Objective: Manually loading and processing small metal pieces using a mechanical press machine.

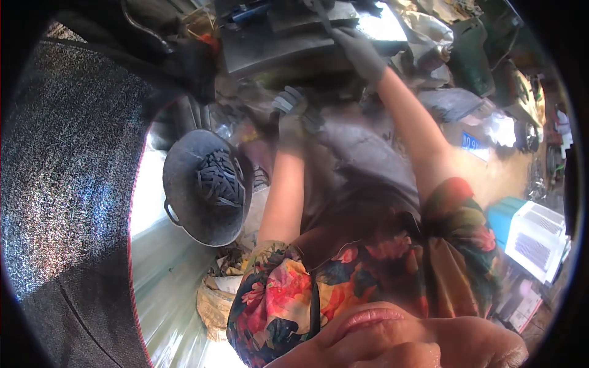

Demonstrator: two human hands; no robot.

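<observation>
Grey work gloves cover both of my hands. Below the front of a dark metal machine [270,58], my left hand [292,116] is closed with its fingers curled. Pale and dark strip-like shapes show at those fingers, but blur hides what they are. Higher up and to the right, my right hand [361,54] is closed on the lower end of a grey metal lever [320,13] at the machine. Left of my left forearm stands a round black basin [187,211] with looped handles. Many dark grey strips [219,178] lie heaped in it.
A large black speckled sheet [67,178] with a red edge fills the left side. Beneath the basin is a stuffed sack [216,306]. Plastic bags [454,104] lie at the right, with a white and teal crate [532,236] farther down. A bright panel [381,24] sits by the machine.
</observation>
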